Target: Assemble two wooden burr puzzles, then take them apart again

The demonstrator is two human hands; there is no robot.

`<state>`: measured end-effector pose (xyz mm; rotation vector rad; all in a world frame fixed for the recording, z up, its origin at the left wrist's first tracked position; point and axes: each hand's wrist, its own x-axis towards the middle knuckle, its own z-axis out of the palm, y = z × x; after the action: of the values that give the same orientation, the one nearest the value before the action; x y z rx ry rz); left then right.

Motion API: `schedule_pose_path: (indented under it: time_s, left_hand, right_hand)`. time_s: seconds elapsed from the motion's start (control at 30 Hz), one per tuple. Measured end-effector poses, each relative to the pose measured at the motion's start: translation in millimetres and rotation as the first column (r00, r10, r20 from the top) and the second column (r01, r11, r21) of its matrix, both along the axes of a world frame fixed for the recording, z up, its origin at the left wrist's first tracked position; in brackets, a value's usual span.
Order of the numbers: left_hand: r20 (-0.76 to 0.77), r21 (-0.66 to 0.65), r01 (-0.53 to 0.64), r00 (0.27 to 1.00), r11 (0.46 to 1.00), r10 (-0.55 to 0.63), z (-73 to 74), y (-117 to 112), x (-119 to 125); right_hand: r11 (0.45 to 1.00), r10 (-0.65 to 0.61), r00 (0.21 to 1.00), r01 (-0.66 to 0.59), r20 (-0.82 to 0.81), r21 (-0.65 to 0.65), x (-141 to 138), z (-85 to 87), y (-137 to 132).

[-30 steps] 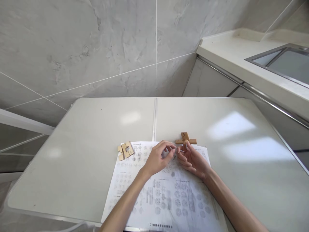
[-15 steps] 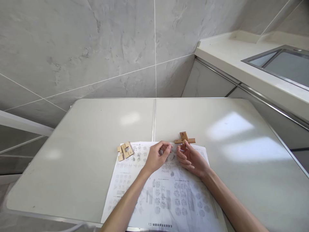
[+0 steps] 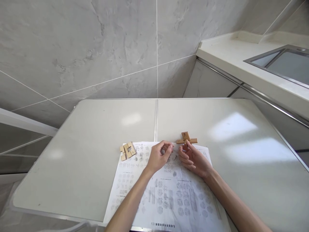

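Observation:
Both my hands rest on a printed sheet of diagrams [image 3: 166, 196] on a pale table [image 3: 96, 154]. My right hand [image 3: 194, 159] lies palm up, and its fingertips pinch the lower stick of a small wooden cross assembly [image 3: 186, 139] at the sheet's far edge. My left hand [image 3: 158, 158] is curled just left of it, thumb and forefinger pressed together. Whether anything sits between them is hidden. A cluster of loose wooden puzzle pieces [image 3: 127, 150] lies on the sheet's far left corner, apart from both hands.
A seam [image 3: 155, 119] runs down the table's middle. Grey tiled wall [image 3: 108, 48] stands behind it. At the right, a white counter [image 3: 231, 54] holds a steel sink [image 3: 285, 62]. A white rail [image 3: 26, 124] crosses at the left.
My left hand's fingertips have drawn a little away from my right hand and curled tighter. The right hand and the wooden cross stay put. The view shifted slightly.

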<state>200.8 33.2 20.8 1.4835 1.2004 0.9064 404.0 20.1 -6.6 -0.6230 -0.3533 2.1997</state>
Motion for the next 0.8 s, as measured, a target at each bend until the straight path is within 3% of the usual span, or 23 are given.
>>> schedule_pose_path:
  time_s: [0.8]
  left_hand:
    - [-0.011,0.022,0.038,0.999,0.999,-0.037,-1.3,-1.3,1.0]
  right_hand:
    - [0.999,0.025,0.999,-0.024,0.030,-0.034,-1.0,7.3,-0.5]
